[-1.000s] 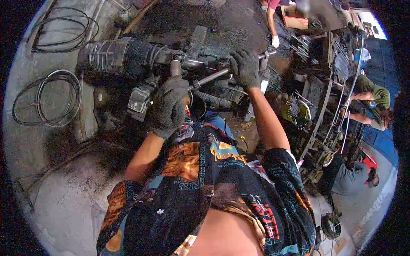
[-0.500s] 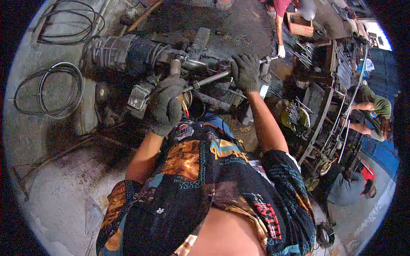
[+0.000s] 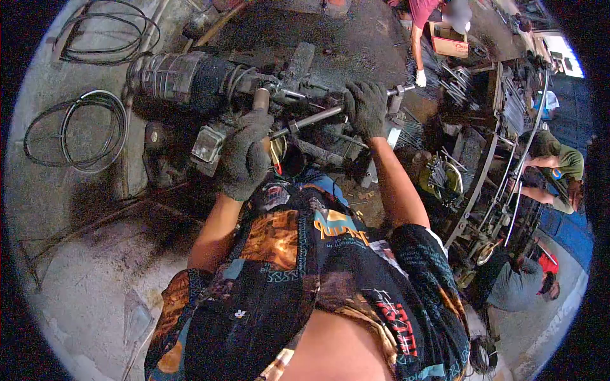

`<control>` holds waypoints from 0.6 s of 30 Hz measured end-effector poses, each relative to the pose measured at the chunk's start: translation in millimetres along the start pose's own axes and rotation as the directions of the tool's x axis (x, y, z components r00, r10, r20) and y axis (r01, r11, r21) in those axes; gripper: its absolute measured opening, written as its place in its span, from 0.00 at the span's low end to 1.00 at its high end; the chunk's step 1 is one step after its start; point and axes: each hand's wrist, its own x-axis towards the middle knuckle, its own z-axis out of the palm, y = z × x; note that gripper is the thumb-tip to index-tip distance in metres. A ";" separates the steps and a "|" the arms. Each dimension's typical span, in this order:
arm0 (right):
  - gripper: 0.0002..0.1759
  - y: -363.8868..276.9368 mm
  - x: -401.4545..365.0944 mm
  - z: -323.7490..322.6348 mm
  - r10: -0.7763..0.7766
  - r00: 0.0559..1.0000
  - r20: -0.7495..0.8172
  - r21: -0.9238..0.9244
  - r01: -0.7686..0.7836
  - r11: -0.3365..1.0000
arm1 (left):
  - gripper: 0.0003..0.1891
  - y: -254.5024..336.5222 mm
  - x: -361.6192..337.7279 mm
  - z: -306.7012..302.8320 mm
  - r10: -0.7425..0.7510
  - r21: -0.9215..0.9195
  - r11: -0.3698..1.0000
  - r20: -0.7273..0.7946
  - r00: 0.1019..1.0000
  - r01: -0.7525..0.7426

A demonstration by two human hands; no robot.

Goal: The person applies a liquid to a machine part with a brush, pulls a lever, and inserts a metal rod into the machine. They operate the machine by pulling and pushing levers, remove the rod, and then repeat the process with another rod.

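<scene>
The greasy machine [image 3: 216, 79] lies ahead of me, its ribbed cylindrical housing [image 3: 175, 75] toward the left, near a coiled cable [image 3: 67, 141]. A long metal rod [image 3: 319, 118] slants across the right side, my gloved right hand [image 3: 366, 109] bent closed over it; my gloved left hand [image 3: 246, 155] is curled shut round a short metal handle [image 3: 261, 98]

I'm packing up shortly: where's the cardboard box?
The cardboard box is at the head view's upper right, beside the co-worker in red, above some rods.
</scene>
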 end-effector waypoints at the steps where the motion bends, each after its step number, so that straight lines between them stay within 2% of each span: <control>1: 0.18 0.7 -0.3 -0.3 -0.001 1.000 -0.018 0.013 0.001 1.000 | 0.14 0.6 0.1 -0.7 0.000 0.001 1.000 0.000 1.000 0.000; 3: 0.18 -0.3 -0.2 -1.3 -0.002 0.999 -0.035 0.029 0.003 1.000 | 0.13 2.3 0.4 -3.2 0.019 0.088 0.996 0.011 1.000 -0.020; 7: 0.18 1.0 1.4 -3.8 -0.007 0.999 -0.032 0.027 0.008 1.000 | 0.12 -2.5 1.1 -2.1 0.037 0.067 0.997 0.000 0.999 -0.037; 9: 0.18 1.0 0.3 -4.4 0.000 1.000 -0.024 0.036 0.001 0.999 | 0.12 -13.0 1.8 1.9 0.042 -0.107 0.993 0.008 0.999 -0.041; 10: 0.17 1.3 0.4 -4.5 -0.005 1.000 -0.027 0.022 0.005 1.000 | 0.12 -12.3 -1.9 0.6 0.042 -0.107 0.993 0.007 0.999 -0.041; 12: 0.16 0.9 1.0 -5.6 -0.010 0.999 -0.030 0.009 0.010 1.000 | 0.11 6.1 5.0 -5.8 0.029 0.101 0.994 0.029 0.999 -0.032; 13: 0.16 0.5 1.1 -6.0 -0.003 1.000 -0.030 0.013 0.004 1.000 | 0.11 5.3 3.9 -5.3 0.028 0.101 0.994 0.029 0.999 -0.031; 15: 0.16 0.3 1.9 -5.6 0.002 1.000 -0.030 0.018 -0.002 1.000 | 0.10 2.0 2.1 -4.2 0.131 0.196 0.973 -0.032 0.991 -0.123; 18: 0.17 1.7 1.2 -5.7 -0.024 0.999 -0.047 -0.012 0.023 1.000 | 0.10 4.2 1.3 -4.9 0.075 0.142 0.987 -0.024 0.997 -0.071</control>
